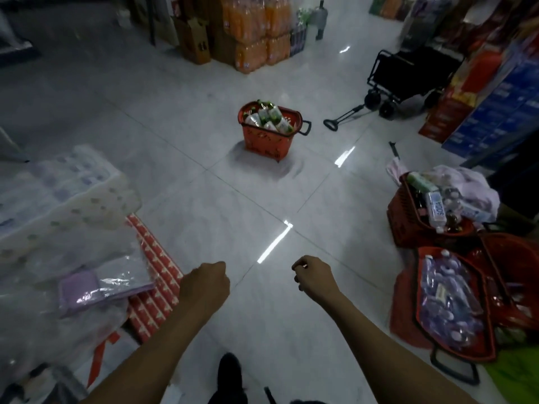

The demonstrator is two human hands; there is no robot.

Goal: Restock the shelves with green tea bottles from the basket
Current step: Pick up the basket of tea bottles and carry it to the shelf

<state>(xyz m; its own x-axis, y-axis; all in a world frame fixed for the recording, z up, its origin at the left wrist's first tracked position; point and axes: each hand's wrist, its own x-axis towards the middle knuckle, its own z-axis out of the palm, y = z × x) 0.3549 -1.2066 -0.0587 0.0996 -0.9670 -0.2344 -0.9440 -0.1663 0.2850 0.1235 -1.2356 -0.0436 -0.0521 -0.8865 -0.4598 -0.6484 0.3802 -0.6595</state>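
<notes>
Tiled shop floor, basket (269,132) full of green tea bottles (269,116) well ahead, left hand (205,282) and right hand (313,277) fisted, empty; restocking unstarted.

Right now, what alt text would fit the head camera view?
Two empty, loosely closed hands, left hand and right hand, reach over a tiled shop floor toward an orange basket of green tea bottles standing ahead.

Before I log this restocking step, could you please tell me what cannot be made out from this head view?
- Bottle count in the orange basket: its walls hide all but the top green tea bottles.
- Bottle labels: blurred and too small to read.
- The shelves to restock: which ones cannot be told.
- Left hand and right hand: curled; the palm sides face away, so any contents are hidden.
</notes>
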